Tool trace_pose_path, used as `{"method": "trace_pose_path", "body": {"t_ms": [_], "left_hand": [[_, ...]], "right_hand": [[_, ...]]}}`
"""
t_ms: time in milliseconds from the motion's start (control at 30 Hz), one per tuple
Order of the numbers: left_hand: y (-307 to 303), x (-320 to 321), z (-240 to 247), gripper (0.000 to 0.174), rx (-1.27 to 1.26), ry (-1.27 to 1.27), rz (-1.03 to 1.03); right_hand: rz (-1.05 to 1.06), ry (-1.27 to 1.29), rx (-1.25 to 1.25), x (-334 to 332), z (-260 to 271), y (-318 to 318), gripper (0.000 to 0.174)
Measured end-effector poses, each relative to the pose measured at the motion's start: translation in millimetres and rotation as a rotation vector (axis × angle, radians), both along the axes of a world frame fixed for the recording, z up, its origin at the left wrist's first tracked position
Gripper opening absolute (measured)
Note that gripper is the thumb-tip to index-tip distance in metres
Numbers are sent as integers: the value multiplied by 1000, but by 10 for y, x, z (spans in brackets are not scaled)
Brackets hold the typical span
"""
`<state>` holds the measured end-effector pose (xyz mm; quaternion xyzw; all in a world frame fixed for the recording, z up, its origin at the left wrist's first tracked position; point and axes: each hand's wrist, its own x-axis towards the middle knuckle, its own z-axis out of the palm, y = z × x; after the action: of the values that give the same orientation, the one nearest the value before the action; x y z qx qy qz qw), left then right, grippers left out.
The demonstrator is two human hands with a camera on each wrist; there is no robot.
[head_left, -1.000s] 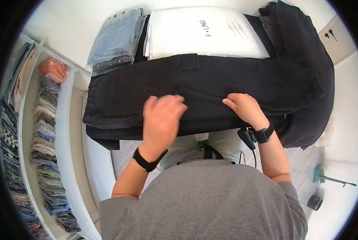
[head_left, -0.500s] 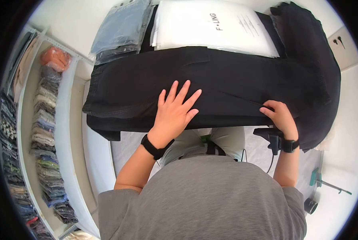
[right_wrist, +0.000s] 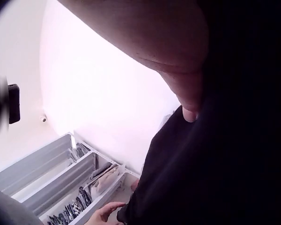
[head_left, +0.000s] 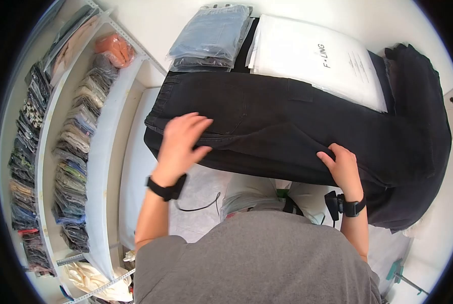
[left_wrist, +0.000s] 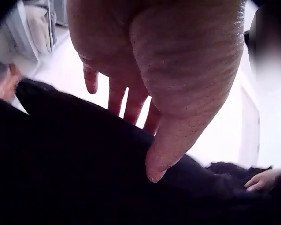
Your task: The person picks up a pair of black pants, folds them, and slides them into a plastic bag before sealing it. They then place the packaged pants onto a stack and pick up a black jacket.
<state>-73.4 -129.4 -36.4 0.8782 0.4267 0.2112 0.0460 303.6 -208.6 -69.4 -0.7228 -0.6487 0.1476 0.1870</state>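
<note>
- Left hand (head_left: 178, 147): open, the fingers extended and the thumb set apart, above the near-left part of the black trousers (head_left: 267, 111). It has hold of nothing; whether its fingertips touch the cloth cannot be told.
- Right hand (head_left: 345, 164): fingers bent and thumb extended, at the near edge of the trousers, right of centre. The thumb meets the cloth — whether a fold is pinched cannot be told.
- Black trousers: laid lengthwise from left to right in front of the person, with a gathered edge (head_left: 166, 96) at the left and creases running toward the right hand.
- Far left, beyond the trousers: blue garments (head_left: 211, 33) in clear plastic, stacked on darker packets.
- Far side, right of that stack: white packages (head_left: 312, 55), the uppermost printed "F•LING".
- Far right: bunched dark fabric (head_left: 414, 76).
- Left side: shelving (head_left: 102, 187) with rows of packed garments (head_left: 74, 137) — an orange packet (head_left: 115, 50) lies at the far end.
</note>
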Motion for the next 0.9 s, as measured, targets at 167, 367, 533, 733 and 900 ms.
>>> {"method": "trace_pose_path", "body": {"t_ms": [167, 367, 533, 733, 900], "left_hand": [[338, -1002, -167, 56, 5, 105, 91], [713, -1128, -246, 36, -188, -173, 5], [1073, -1066, -76, 27, -230, 6, 100], [940, -800, -201, 22, -15, 403, 243], [635, -459, -213, 33, 415, 292, 409]], "right_hand": [[-2, 19, 0, -19, 56, 9, 35], [-14, 73, 11, -4, 38, 4, 34], [-45, 61, 6, 22, 0, 23, 34], [-39, -27, 20, 14, -50, 69, 35], [-63, -147, 120, 3, -114, 78, 34]]}}
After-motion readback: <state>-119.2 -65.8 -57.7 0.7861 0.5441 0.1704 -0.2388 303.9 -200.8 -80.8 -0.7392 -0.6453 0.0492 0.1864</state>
